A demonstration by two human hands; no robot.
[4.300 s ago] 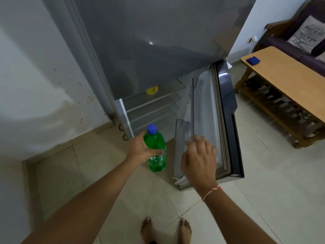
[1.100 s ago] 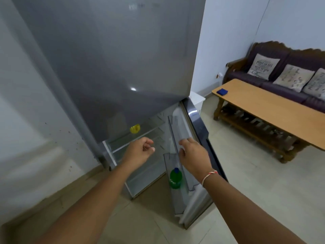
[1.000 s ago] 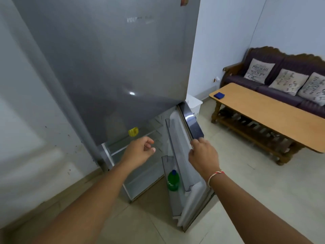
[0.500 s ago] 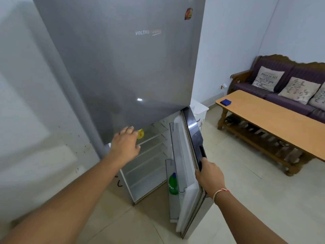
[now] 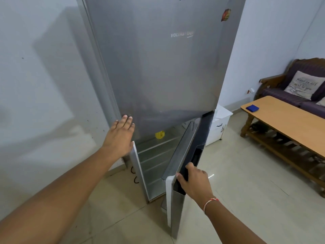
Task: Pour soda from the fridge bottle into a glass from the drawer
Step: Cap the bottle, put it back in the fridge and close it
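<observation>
"VOLTAS" on grey fridge [image 5: 158,59]

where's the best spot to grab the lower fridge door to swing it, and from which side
Grip the lower fridge door at its free outer edge, beside the dark recessed handle, coming from the front, away from the hinge. The door stands ajar with that edge facing the person, and the right hand wraps it there. The left hand lies flat on the upper door.
</observation>
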